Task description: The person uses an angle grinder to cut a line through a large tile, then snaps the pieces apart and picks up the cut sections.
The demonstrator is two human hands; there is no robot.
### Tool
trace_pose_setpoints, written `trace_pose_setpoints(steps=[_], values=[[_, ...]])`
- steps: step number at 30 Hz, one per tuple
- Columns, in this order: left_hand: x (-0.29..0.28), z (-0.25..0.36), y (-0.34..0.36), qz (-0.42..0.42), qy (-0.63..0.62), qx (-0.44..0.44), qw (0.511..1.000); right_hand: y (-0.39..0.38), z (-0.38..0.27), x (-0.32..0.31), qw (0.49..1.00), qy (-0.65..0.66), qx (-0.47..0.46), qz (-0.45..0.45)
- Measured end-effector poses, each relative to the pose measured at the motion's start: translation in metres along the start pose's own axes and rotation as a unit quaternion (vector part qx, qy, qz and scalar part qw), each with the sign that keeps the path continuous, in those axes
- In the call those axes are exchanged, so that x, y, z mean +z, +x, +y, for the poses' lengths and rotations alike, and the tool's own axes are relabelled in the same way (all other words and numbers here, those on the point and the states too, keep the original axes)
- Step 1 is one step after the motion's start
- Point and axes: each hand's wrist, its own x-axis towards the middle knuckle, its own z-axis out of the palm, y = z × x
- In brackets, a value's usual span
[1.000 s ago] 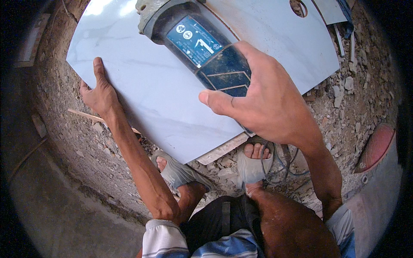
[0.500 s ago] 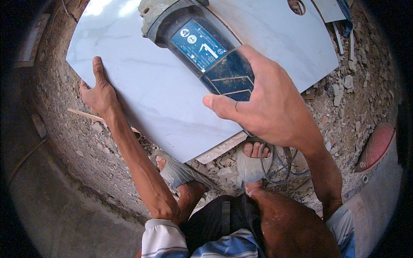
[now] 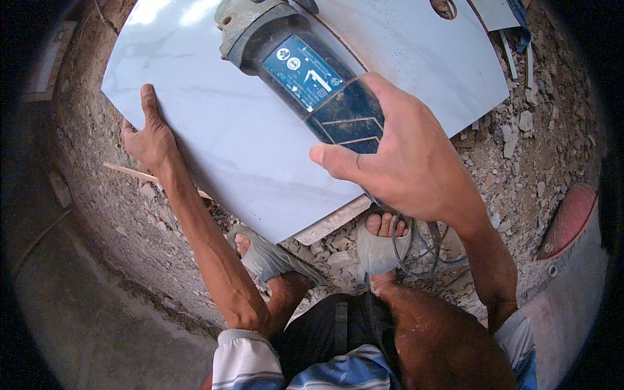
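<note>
A large white, faintly veined tile [image 3: 260, 188] lies before me, its near corner pointing toward my feet. My left hand [image 3: 153, 133] grips its left edge, thumb on top and the other fingers mostly hidden at the edge. My right hand [image 3: 403, 146] is wrapped around the rear body of a dusty blue angle grinder [image 3: 305, 71], held over the tile. The grinder's grey head points to the upper left; its disc cannot be made out. Beside the tool a thin dark line runs across the tile, with reddish dust to its right.
A round hole [image 3: 444, 8] pierces the tile at the far right. Broken rubble [image 3: 513, 156] covers the ground around it. A grey cord [image 3: 432, 250] loops by my right sandal [image 3: 383, 250]. Under the near edge lies a pale strip [image 3: 335, 221]. A red rounded object [image 3: 569, 221] is at right.
The grinder's head has shifted slightly right and down in the picture. Both hands keep their holds, and the tile's outline is almost the same.
</note>
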Motion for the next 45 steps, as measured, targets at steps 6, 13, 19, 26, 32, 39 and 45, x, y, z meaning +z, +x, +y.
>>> trace_pose_setpoints(steps=[6,13,19,26,32,39,45], values=[[-0.001,-0.001,0.002,0.003,0.012,-0.007,1.0,-0.001,0.0,-0.001,1.0,-0.003,0.003,-0.002],[0.002,-0.007,0.004,0.014,-0.017,0.006,1.0,-0.008,0.0,-0.003,1.0,0.005,0.014,-0.009],[0.003,-0.004,0.001,0.0,-0.041,0.01,0.999,-0.01,0.004,-0.002,1.0,-0.001,0.021,-0.009],[0.001,-0.005,0.003,0.015,0.001,-0.004,1.0,-0.014,0.004,-0.004,0.999,0.01,0.026,-0.023],[0.002,-0.009,0.005,0.007,-0.032,0.018,0.999,-0.017,0.008,-0.003,1.0,0.015,0.011,-0.01],[0.003,-0.006,0.001,0.021,-0.013,0.001,1.0,-0.021,0.009,-0.005,0.999,0.022,0.026,-0.017],[0.002,-0.002,-0.001,0.032,-0.014,0.0,0.999,-0.025,0.006,-0.007,0.998,0.029,0.04,-0.025]])
